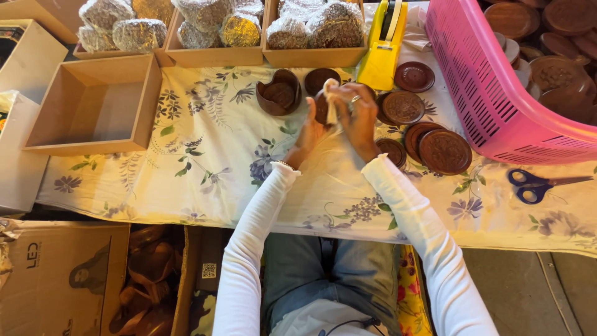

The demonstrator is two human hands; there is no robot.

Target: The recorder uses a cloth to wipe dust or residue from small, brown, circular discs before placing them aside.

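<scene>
Head view: my left hand (311,127) and right hand (359,118) together grip a small dark round wooden piece (321,109) and a white cloth (330,99), above the floral tablecloth (205,168), near carved wooden discs (444,151) and a pink basket (479,87).

Floral cream tablecloth (205,162), pink basket (472,81), yellow tape dispenser (382,56), blue scissors (532,185)

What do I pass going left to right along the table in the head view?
Empty wooden box → heart-shaped wooden bowl → left hand and right hand holding a small wooden piece with a cloth → carved wooden lids → blue scissors.
</scene>
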